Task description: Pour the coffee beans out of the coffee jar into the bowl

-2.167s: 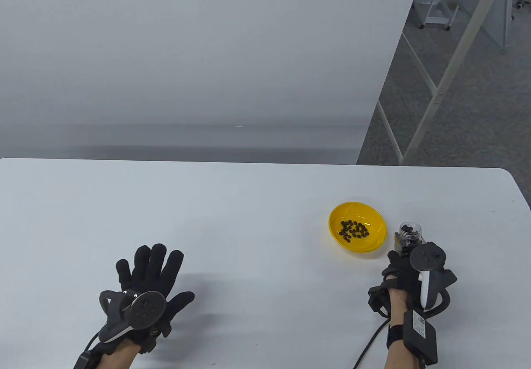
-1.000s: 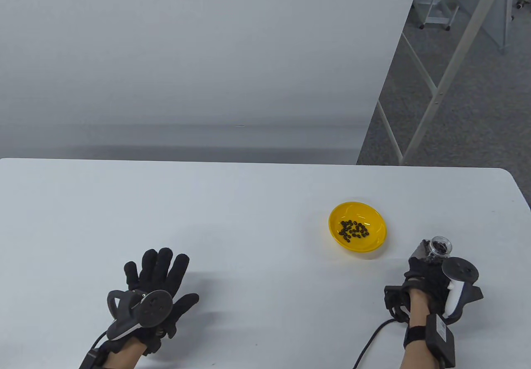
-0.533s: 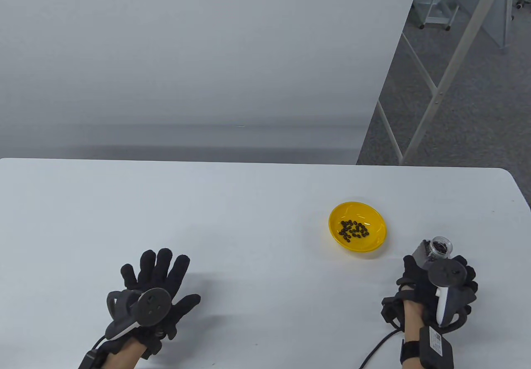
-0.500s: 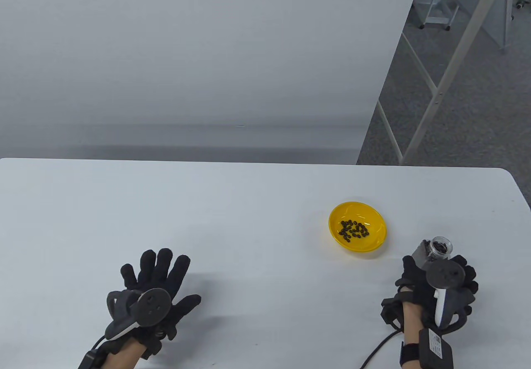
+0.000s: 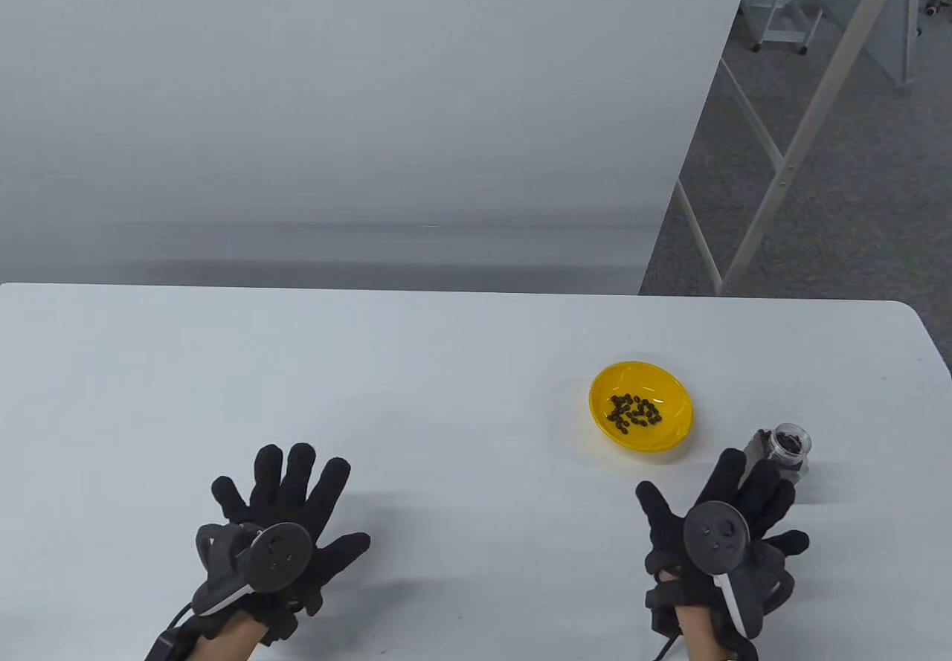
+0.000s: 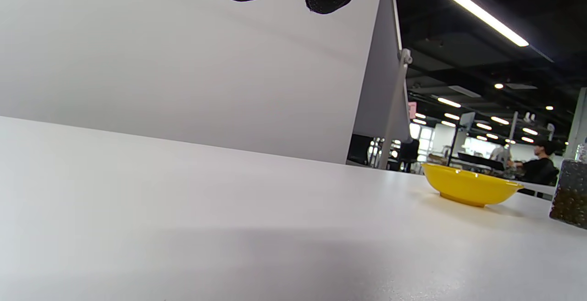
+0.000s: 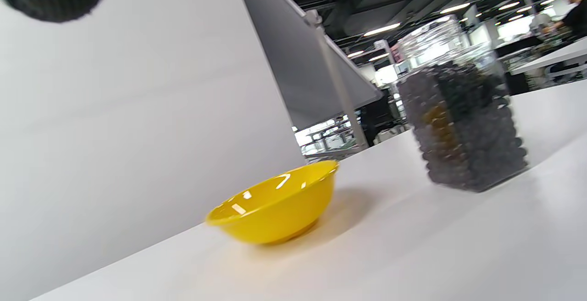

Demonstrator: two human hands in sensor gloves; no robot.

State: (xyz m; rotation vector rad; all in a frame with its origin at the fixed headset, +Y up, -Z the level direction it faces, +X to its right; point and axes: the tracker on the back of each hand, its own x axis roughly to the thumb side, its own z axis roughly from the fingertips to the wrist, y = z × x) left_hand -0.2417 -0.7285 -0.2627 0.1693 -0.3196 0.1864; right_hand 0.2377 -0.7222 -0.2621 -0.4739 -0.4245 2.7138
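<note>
A yellow bowl point(image 5: 641, 406) with several coffee beans point(image 5: 634, 410) in it sits on the white table, right of centre. It also shows in the left wrist view point(image 6: 472, 190) and the right wrist view point(image 7: 275, 209). The clear coffee jar point(image 5: 787, 450) stands upright and uncapped just right of and nearer than the bowl, still mostly full of beans point(image 7: 463, 122). My right hand point(image 5: 725, 520) lies open with fingers spread, just in front of the jar and apart from it. My left hand point(image 5: 286, 508) lies open and flat at the near left, holding nothing.
The table's right edge point(image 5: 933, 349) runs close past the jar. A grey partition wall point(image 5: 357, 111) stands behind the table. Bare white tabletop point(image 5: 446, 408) lies between my hands and left of the bowl.
My right hand set the jar down upright beside the bowl, let go, and drew back left and toward me with fingers spread. My left hand stayed nearly still.
</note>
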